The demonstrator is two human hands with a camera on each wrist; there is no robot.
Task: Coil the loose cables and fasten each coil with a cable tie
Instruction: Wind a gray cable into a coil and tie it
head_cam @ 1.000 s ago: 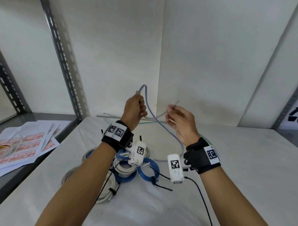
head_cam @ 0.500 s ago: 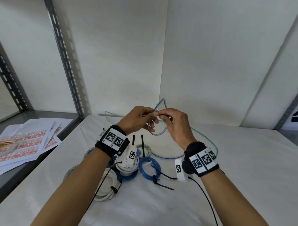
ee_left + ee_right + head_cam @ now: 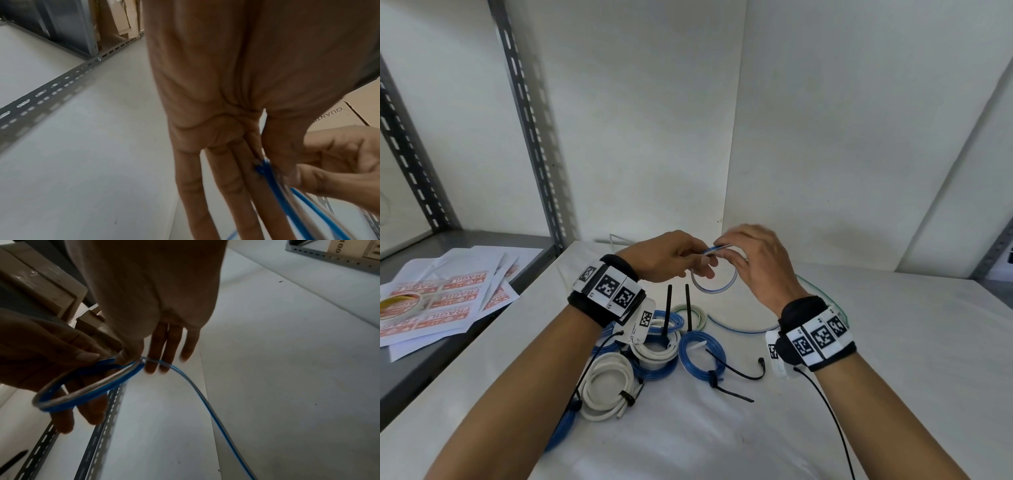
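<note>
Above the white table [image 3: 893,342] both hands hold a small coil of thin blue cable [image 3: 714,289]. My left hand [image 3: 700,262] pinches the coil's top between thumb and fingers, with the other fingers stretched through the loop. My right hand [image 3: 724,251] pinches the same cable right beside it. In the right wrist view the coil [image 3: 82,391] shows two or three turns, and its loose tail [image 3: 205,404] drops away to the table. The left wrist view shows the blue strands [image 3: 267,172] pinched at my left thumb. The tail [image 3: 736,329] lies under my right wrist.
Tied coils lie near the front: a white one [image 3: 606,390], a blue one [image 3: 702,353], and a white-and-blue stack [image 3: 654,354]. A loose black cable tie [image 3: 743,373] lies beside them. Sticker sheets [image 3: 441,301] and a tape roll [image 3: 400,305] lie on the left shelf.
Both hands came down and together from a raised, spread pose. The long blue loop has been wound into a small coil, and less loose cable lies on the table.
</note>
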